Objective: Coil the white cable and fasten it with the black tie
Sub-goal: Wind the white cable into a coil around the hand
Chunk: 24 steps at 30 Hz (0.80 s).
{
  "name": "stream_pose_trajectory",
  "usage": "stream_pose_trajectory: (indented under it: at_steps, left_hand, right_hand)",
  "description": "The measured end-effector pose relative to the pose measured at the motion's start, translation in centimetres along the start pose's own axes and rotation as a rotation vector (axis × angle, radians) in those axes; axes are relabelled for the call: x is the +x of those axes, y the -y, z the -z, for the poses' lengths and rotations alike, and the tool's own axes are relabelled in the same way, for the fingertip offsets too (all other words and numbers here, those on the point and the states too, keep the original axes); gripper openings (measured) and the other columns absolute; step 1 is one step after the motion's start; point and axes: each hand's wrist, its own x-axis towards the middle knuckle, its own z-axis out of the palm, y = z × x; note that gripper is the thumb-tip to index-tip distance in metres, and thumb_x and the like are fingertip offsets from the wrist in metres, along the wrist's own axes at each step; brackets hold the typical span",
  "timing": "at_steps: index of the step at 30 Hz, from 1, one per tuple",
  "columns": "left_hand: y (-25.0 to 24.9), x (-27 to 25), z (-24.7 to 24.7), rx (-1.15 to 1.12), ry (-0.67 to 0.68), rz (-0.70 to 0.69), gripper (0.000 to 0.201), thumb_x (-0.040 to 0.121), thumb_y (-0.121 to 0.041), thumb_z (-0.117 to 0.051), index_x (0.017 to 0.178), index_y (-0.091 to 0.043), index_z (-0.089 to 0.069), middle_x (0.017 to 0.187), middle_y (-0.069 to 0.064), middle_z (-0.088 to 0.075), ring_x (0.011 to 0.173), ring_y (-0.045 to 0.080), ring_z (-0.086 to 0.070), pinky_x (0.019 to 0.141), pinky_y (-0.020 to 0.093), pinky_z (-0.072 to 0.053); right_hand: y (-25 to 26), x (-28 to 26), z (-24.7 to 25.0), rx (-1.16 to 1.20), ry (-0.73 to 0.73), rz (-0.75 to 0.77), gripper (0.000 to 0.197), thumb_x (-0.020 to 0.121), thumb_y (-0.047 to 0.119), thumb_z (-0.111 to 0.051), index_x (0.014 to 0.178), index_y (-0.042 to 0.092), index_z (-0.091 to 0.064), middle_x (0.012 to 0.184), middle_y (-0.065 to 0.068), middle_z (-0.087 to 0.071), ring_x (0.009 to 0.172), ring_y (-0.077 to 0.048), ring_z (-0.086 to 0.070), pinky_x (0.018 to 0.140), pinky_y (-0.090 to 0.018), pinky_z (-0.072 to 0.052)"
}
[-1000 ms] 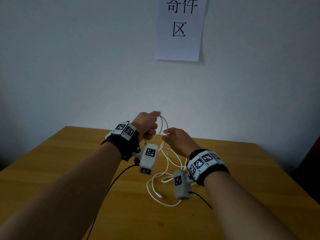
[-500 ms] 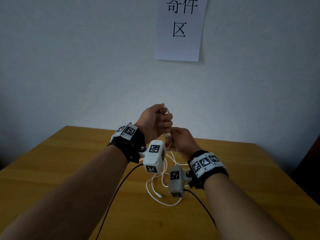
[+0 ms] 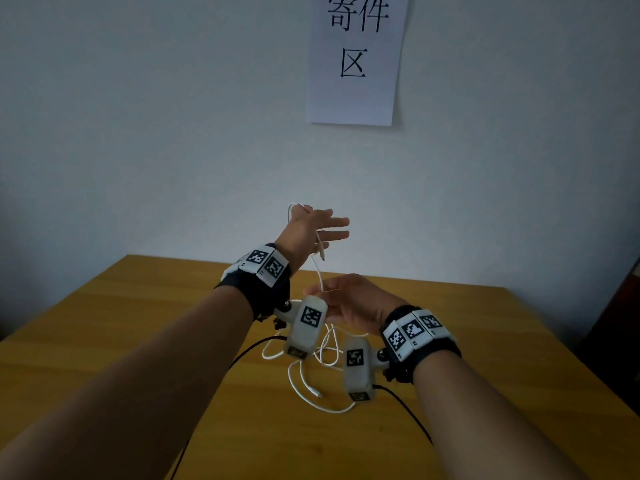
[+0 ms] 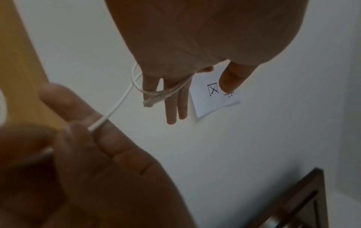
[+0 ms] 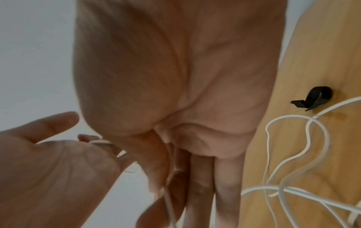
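The white cable [image 3: 319, 277] is draped over my raised left hand [image 3: 322, 228], whose fingers are straight and spread. One connector end [image 3: 322, 255] hangs below the palm. In the left wrist view the cable [image 4: 134, 83] loops round the straight fingers [image 4: 176, 106]. Just below, my right hand [image 3: 323, 296] pinches the cable between thumb and fingers, also visible in the right wrist view [image 5: 168, 199]. The rest of the cable lies in loose loops [image 3: 304, 382] on the wooden table [image 3: 138, 323]. The black tie [image 5: 312, 98] lies curled on the table beside those loops, untouched.
A paper sign [image 3: 356, 60] hangs on the white wall behind the table. Black leads [image 3: 412, 414] from the wrist cameras trail over the table towards me. Dark furniture [image 3: 623, 323] stands off the table's right edge.
My left hand has risen and uncurled from a closed grip into straight fingers, with the cable now looped over it. The right hand has dropped slightly, still pinching the cable.
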Motion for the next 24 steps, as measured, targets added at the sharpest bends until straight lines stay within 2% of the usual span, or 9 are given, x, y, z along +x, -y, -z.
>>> stream_pose_trajectory:
  at_steps: [2,4,8,11,13,15,20,22,24]
  left_hand:
    - [0.0,-0.2,-0.3,0.103,-0.003,-0.021,0.027,0.1,-0.015,-0.045,0.085,-0.017,-0.023,0.121,0.023,-0.067,0.101,0.037,-0.069,0.072,0.034,-0.049]
    - [0.5,-0.2,-0.4,0.284,0.026,-0.033,0.027,0.101,-0.019,-0.046,0.083,-0.018,-0.025,0.12,0.024,-0.065,0.095,0.037,-0.069,0.063,0.029,-0.051]
    - [1.9,-0.4,0.5,0.808,0.104,0.004,0.033,0.093,-0.052,-0.043,0.084,-0.022,-0.032,0.098,0.009,-0.074,0.083,0.027,-0.071,0.081,0.049,-0.055]
    - [2.7,-0.4,0.8,1.071,0.105,0.06,0.045,0.087,-0.065,-0.034,0.09,-0.021,-0.04,0.078,0.008,-0.072,0.07,0.023,-0.07,0.08,0.046,-0.053]
    - [3.2,-0.3,0.9,1.162,0.083,0.083,0.057,0.087,-0.07,-0.033,0.098,-0.016,-0.043,0.08,0.007,-0.068,0.073,0.024,-0.066,0.081,0.046,-0.053]
    - [3.7,-0.1,1.1,1.226,0.065,0.102,0.067,0.086,-0.073,-0.033,0.105,-0.01,-0.045,0.087,0.009,-0.068,0.079,0.026,-0.064,0.082,0.046,-0.053]
    - [3.9,0.7,2.4,1.278,0.011,0.118,0.064,0.095,-0.061,-0.032,0.118,-0.004,-0.048,0.111,0.017,-0.064,0.102,0.035,-0.06,0.086,0.04,-0.045]
    - [3.4,0.9,3.2,1.296,0.022,0.11,0.069,0.095,-0.064,-0.023,0.109,-0.004,-0.054,0.1,0.013,-0.062,0.093,0.03,-0.059,0.084,0.039,-0.043]
    - [3.1,0.9,3.8,1.343,0.082,0.109,0.08,0.09,-0.07,-0.007,0.082,-0.006,-0.053,0.072,0.007,-0.054,0.067,0.023,-0.053,0.076,0.037,-0.042]
  right_hand:
    - [-0.1,-0.1,0.1,-0.073,0.001,0.017,0.021,0.105,0.007,-0.051,0.119,0.001,-0.067,0.079,-0.012,-0.064,0.069,-0.026,-0.071,0.071,-0.034,-0.063]
    - [0.0,0.0,0.3,-0.169,-0.038,0.045,0.027,0.107,0.014,-0.049,0.125,0.004,-0.066,0.067,-0.007,-0.059,0.059,-0.026,-0.065,0.071,-0.039,-0.062]
    - [0.8,-0.2,0.7,-0.304,-0.133,0.124,0.03,0.105,0.027,-0.055,0.109,0.004,-0.074,0.063,-0.003,-0.053,0.052,-0.016,-0.046,0.056,-0.029,-0.047]
    - [1.4,-0.5,0.9,-0.419,-0.196,0.186,0.028,0.1,0.028,-0.062,0.084,0.009,-0.076,0.066,-0.003,-0.059,0.056,-0.017,-0.046,0.057,-0.029,-0.043]
    - [1.7,-0.4,1.0,-0.406,-0.242,0.199,0.012,0.096,0.017,-0.065,0.093,0.009,-0.074,0.069,-0.003,-0.068,0.059,-0.018,-0.049,0.058,-0.03,-0.045]
    - [1.8,-0.2,1.2,-0.359,-0.262,0.19,0.017,0.093,0.01,-0.067,0.109,0.007,-0.069,0.074,-0.005,-0.072,0.056,-0.016,-0.051,0.057,-0.028,-0.047]
    - [1.3,-0.2,2.4,-0.379,-0.238,0.101,0.026,0.092,0.025,-0.076,0.112,0.01,-0.069,0.077,-0.005,-0.072,0.053,-0.012,-0.054,0.059,-0.028,-0.05]
    - [0.8,-0.2,3.1,-0.366,-0.234,0.088,0.026,0.093,0.03,-0.074,0.105,0.007,-0.072,0.068,-0.001,-0.068,0.051,-0.011,-0.053,0.058,-0.028,-0.049]
    - [0.3,-0.3,3.8,-0.345,-0.255,0.098,0.024,0.097,0.031,-0.069,0.099,0.009,-0.076,0.062,0.003,-0.059,0.054,-0.012,-0.05,0.058,-0.027,-0.048]
